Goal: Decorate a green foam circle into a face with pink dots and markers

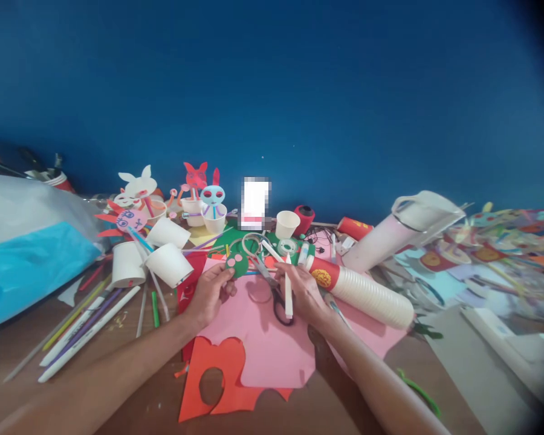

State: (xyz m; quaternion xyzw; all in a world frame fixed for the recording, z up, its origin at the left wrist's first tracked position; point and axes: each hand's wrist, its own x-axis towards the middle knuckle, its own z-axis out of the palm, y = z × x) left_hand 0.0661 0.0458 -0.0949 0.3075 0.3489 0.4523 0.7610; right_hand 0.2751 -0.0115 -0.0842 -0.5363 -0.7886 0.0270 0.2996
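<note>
Pinches green disc by its lower left edge between thumb and fingers of left hand, just left of the centre of the frame. Grasps white pen in right hand, right of centre, with long axis running almost straight up and down the frame and narrow end upward. Has disc directly left of the pen's upper end, well apart from it, facing the pen side-on rather than along its length. Shows a second white stick slanting to upper left from the right fingertips; cannot tell whether gripped too or merely behind them.

Has scissors between both hands, nearer to the right, with metal blades toward upper left and black loop toward lower right, over smooth, matt pink paper. Shows two round pink spots on the flat disc. At lower centre, has thin orange paper with a round hole and scalloped cut edges, partly beneath the pink. To the right, has a long ribbed stack of pale cups on its side, with a red and gold one at the end near the right hand. At upper left, has paper figures with pointed ears, set in white cups.
</note>
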